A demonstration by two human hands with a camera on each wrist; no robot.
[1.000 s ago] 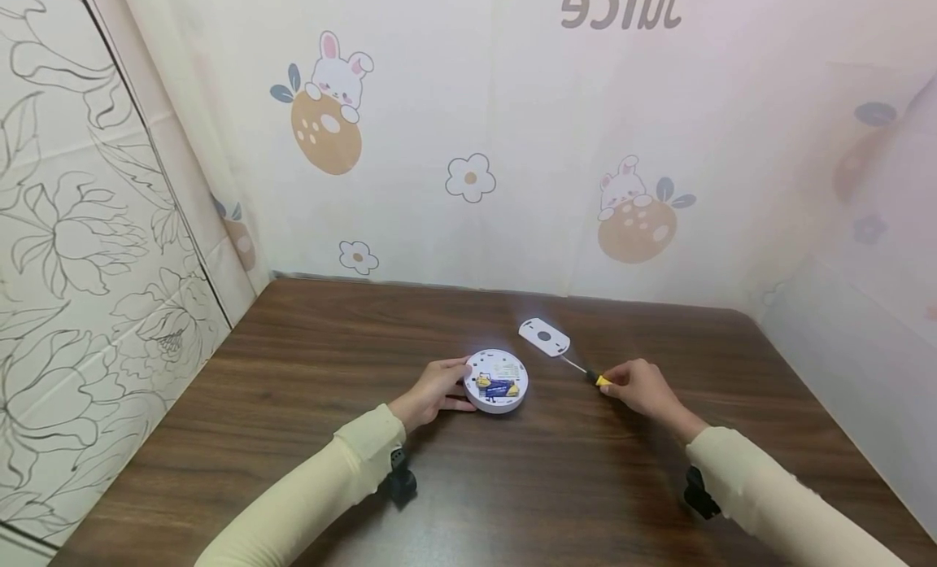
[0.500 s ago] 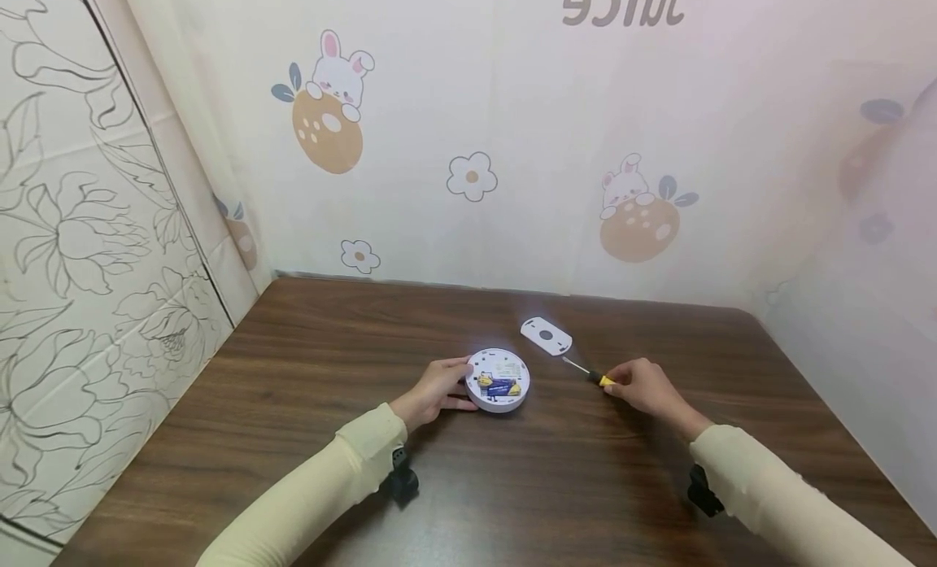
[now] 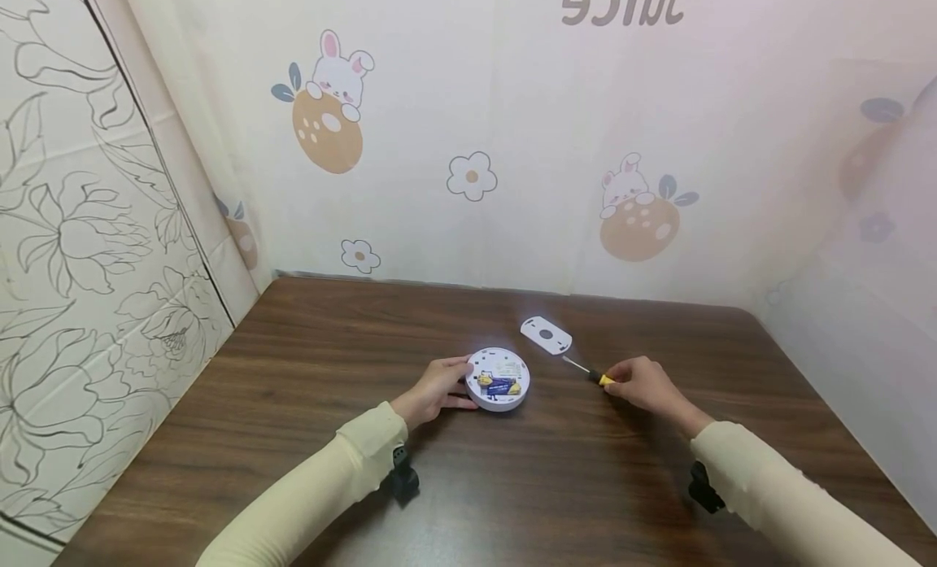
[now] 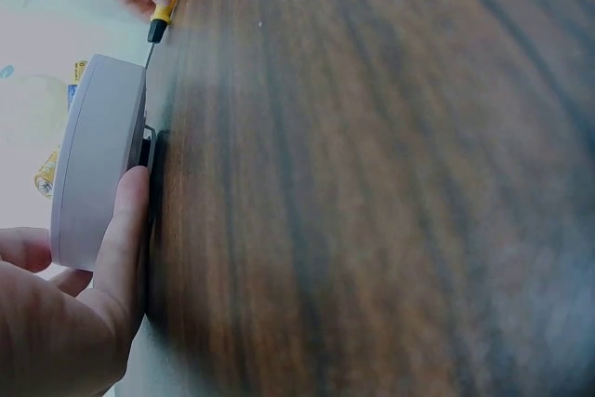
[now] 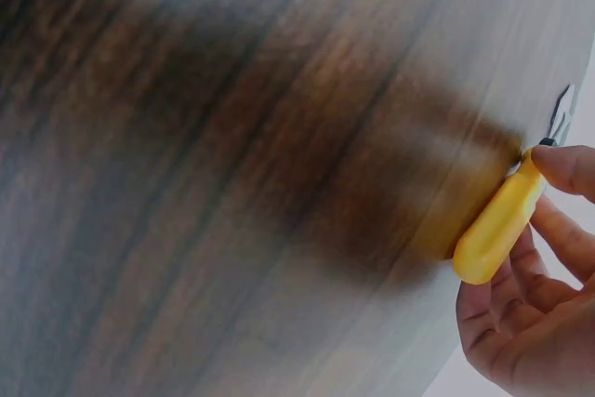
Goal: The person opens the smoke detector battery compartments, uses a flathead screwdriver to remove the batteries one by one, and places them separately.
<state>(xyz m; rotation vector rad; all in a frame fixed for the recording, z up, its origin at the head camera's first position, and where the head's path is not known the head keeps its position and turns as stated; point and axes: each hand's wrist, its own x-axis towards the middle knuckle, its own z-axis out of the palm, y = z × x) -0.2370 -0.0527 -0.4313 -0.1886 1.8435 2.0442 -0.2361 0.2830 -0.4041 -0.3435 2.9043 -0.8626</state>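
My left hand [image 3: 433, 392] grips the left rim of a round white device [image 3: 505, 368], shaped like a smoke alarm. In the left wrist view its pale side wall is seen edge-on, and a yellow-ended battery [image 4: 45, 178] shows beyond it. Blue and yellow batteries [image 3: 500, 388] lie across its upturned face. Off to the right, my right hand [image 3: 646, 384] pinches a small screwdriver [image 5: 502, 216] by its yellow handle. The blade points up and left, its tip right by the lower corner of a white oblong plate [image 3: 538, 327] with a dark round centre.
Everything rests on a dark wood-grain table [image 3: 329, 331]. Behind it hangs a pale curtain [image 3: 542, 250] printed with rabbits and flowers. Another sheet [image 3: 95, 250], printed with flower outlines, lines the left side. Black wrist cameras are strapped below both cuffs.
Both hands keep their holds. The screwdriver and right hand shift very slightly right, in step with a small shift of the whole view.
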